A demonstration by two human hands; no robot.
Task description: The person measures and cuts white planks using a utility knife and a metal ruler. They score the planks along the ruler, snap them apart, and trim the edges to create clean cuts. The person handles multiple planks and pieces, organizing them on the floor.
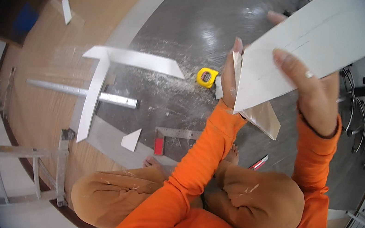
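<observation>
I hold a wide white board tilted up at the upper right, with my right hand closed on it, thumb on its face and fingers behind. My left hand grips at the board's pointed left end, its fingers partly hidden. A cream angled piece sticks out below the board by my left wrist; whether it is held cannot be made out. A yellow tape measure lies left of my left hand. A metal square with red handle and a red utility knife lie near my legs.
White strips lie crossed over a silver ruler, with a small white offcut nearby and another farther off. A folded ladder is at left. Office chairs line the right. Dust marks the grey floor.
</observation>
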